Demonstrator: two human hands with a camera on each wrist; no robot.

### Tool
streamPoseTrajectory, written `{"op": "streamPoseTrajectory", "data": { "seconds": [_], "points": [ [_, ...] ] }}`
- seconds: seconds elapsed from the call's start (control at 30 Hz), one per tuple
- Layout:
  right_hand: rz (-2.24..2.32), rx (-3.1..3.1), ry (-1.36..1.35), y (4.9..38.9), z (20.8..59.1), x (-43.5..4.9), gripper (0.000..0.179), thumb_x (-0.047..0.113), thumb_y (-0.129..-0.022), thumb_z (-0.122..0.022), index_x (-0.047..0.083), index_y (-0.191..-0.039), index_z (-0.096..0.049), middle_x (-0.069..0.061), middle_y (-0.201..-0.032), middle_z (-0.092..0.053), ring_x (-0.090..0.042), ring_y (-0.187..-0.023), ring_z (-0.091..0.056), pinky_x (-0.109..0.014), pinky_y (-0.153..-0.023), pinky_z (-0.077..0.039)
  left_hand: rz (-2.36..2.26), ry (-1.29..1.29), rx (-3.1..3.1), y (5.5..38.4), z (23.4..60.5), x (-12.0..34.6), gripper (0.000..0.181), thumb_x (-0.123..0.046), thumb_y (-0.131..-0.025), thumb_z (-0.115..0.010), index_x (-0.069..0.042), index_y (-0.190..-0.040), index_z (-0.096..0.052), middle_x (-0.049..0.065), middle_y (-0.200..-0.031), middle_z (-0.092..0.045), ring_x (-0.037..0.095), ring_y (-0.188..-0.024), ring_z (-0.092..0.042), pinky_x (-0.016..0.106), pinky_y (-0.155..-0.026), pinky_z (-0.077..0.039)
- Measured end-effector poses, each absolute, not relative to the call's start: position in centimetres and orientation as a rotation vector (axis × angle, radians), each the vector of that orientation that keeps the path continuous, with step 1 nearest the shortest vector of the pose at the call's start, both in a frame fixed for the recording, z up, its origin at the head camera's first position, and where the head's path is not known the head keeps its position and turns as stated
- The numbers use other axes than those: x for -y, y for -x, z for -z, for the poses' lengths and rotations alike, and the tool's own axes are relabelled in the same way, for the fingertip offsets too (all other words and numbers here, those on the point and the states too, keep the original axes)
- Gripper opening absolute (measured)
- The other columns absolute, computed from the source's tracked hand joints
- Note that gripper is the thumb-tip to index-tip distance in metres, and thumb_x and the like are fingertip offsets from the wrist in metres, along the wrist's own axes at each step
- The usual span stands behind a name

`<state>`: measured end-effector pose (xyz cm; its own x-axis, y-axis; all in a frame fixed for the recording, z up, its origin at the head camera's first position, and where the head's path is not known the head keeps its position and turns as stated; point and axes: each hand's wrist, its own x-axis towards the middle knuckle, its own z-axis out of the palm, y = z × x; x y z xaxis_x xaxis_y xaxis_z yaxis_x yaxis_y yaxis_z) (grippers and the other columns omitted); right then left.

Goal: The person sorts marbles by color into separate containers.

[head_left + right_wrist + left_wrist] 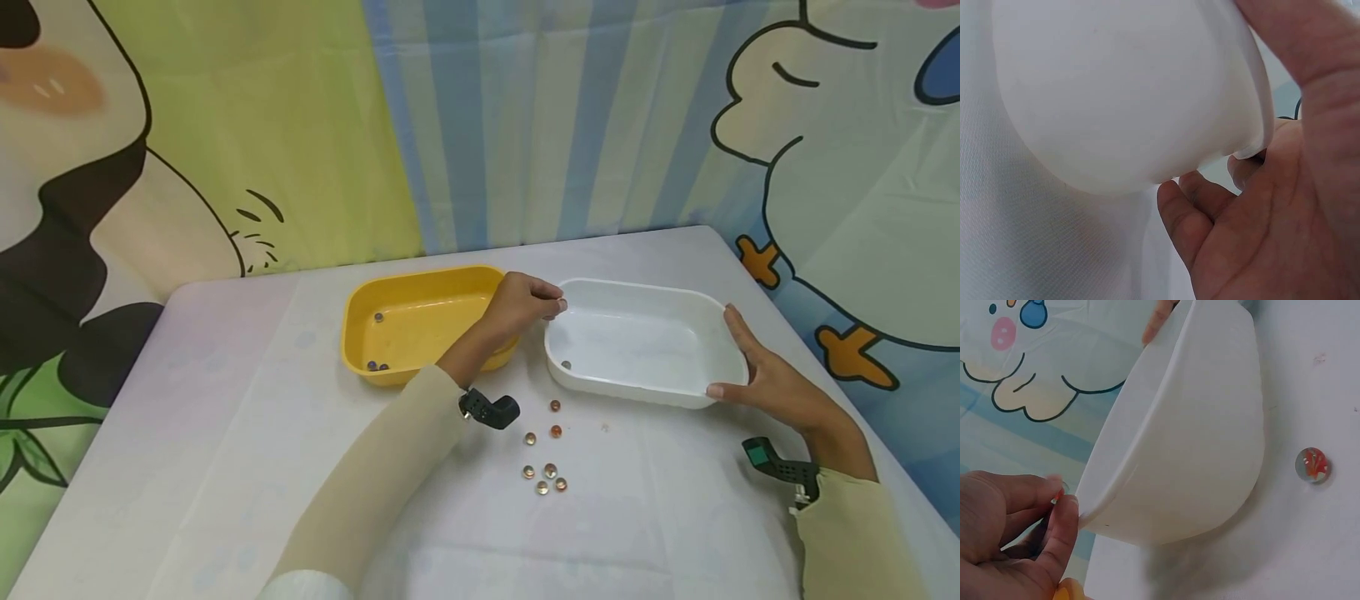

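My left hand [521,303] pinches a clear glass marble with red in it [1058,495] between thumb and fingertips. It is at the left end of a white basin [648,337], just by the rim. My right hand [783,390] holds the basin's right end, thumb at the front rim; in the right wrist view its fingers [1185,219] lie against the outer wall. One marble [566,365] lies inside the white basin at the front left. Several loose marbles [550,471] with reddish and amber tints lie on the table in front of the basins.
A yellow basin [427,329] stands left of the white one, under my left forearm, with several dark marbles [372,366] inside. A white cloth covers the table [225,467]. Behind the table hangs a printed cartoon curtain [510,125].
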<state>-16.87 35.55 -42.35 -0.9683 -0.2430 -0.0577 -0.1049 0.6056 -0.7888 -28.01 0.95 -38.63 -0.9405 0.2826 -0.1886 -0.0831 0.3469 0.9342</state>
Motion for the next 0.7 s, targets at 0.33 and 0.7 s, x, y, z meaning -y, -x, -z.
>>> {"op": "streamPoseTrajectory", "data": {
  "seconds": [0.33, 0.7],
  "points": [
    [1.302, -2.672, 0.293, 16.9, 42.36, -35.51, 0.116, 0.016, -0.082, -0.077, 0.036, -0.152, 0.014, 0.011, -0.157, 0.022, -0.044, -0.141, 0.016, -0.079, -0.091, -0.007, -1.576, -0.146, -2.375, 28.64, 38.67, -1.12, 0.019, -0.02, -0.089, -0.073, -0.009, -0.105, -0.072, -0.002, -0.091, -0.068, 0.014, -0.083, -0.064, 0.023, -0.08, -0.053],
    [1.29, -2.678, 0.284, 16.91, 42.23, -35.53, 0.116, 0.018, -0.081, -0.078, 0.04, -0.151, 0.013, 0.013, -0.156, 0.021, -0.044, -0.141, 0.015, -0.08, -0.091, -0.008, -1.554, -0.228, -2.42, 27.82, 38.72, -1.0, 0.02, -0.018, -0.091, -0.071, -0.008, -0.109, -0.072, -0.002, -0.098, -0.067, 0.014, -0.089, -0.061, 0.021, -0.08, -0.052]
  ]
}}
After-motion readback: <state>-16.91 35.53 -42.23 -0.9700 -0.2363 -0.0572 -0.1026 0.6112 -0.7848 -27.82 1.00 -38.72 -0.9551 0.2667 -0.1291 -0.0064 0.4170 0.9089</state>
